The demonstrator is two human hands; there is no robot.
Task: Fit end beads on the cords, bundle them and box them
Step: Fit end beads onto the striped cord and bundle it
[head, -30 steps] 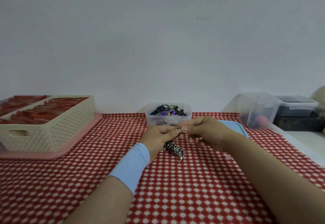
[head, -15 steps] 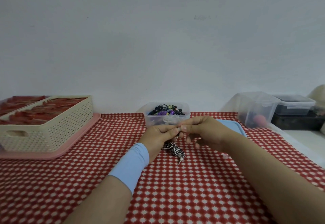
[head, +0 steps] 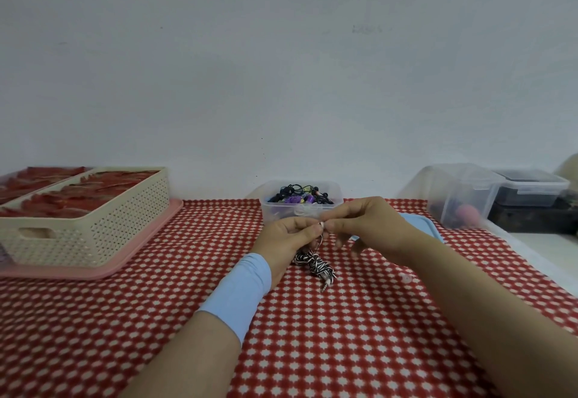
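A black-and-white striped cord point(head: 316, 264) lies coiled on the red-and-white checked cloth, its metal plug end pointing toward me. One strand rises from the coil into my left hand point(head: 286, 238), which pinches it at the fingertips. My right hand point(head: 362, 224) meets the left, thumb and forefinger closed on a small white bead point(head: 322, 225) at the cord's end. Behind the hands stands a clear plastic box point(head: 275, 210) holding several dark cords and purple pieces.
A cream perforated basket point(head: 93, 225) with red items sits on a pink tray point(head: 150, 241) at the left. A blue lid point(head: 422, 225) lies right of my hands. Clear containers point(head: 459, 197) and a dark lidded box point(head: 531, 188) stand at the right. A small pale bead point(head: 406, 278) lies on the cloth.
Both hands stay pinched together over the coil; the fingers have shifted only slightly and the white bead now shows between the fingertips.
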